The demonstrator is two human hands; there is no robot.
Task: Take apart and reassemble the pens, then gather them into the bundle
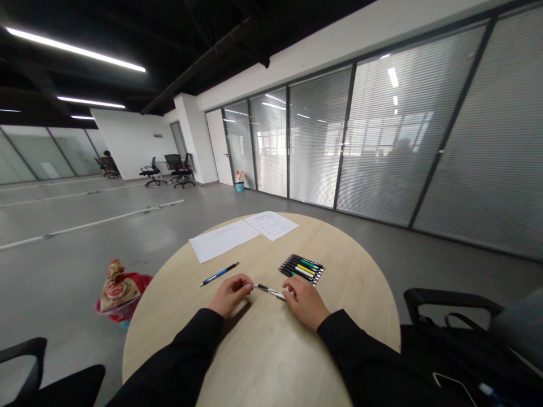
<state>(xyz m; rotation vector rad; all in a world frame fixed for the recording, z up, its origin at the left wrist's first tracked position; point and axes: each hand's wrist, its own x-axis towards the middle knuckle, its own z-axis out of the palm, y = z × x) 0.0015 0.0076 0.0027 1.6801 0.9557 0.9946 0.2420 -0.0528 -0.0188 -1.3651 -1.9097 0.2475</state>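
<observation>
A black-and-white pen (270,291) lies slantwise between my two hands, low over the round wooden table or resting on it; I cannot tell which. My left hand (231,295) has thumb and forefinger pinched at the pen's left end. At the other end, the curled fingers of my right hand (306,301) close on it and partly hide it. Just beyond my right hand is a row of several pens (302,268), black with green, yellow and white barrels. A blue-and-black pen (219,274) lies alone beyond my left hand.
Two printed sheets (224,238) lie at the far side of the table (169,316). On the floor to the left stands a basket (123,302) with a bag in it. Black chairs (449,305) flank the table. Glass partitions with blinds run along the right.
</observation>
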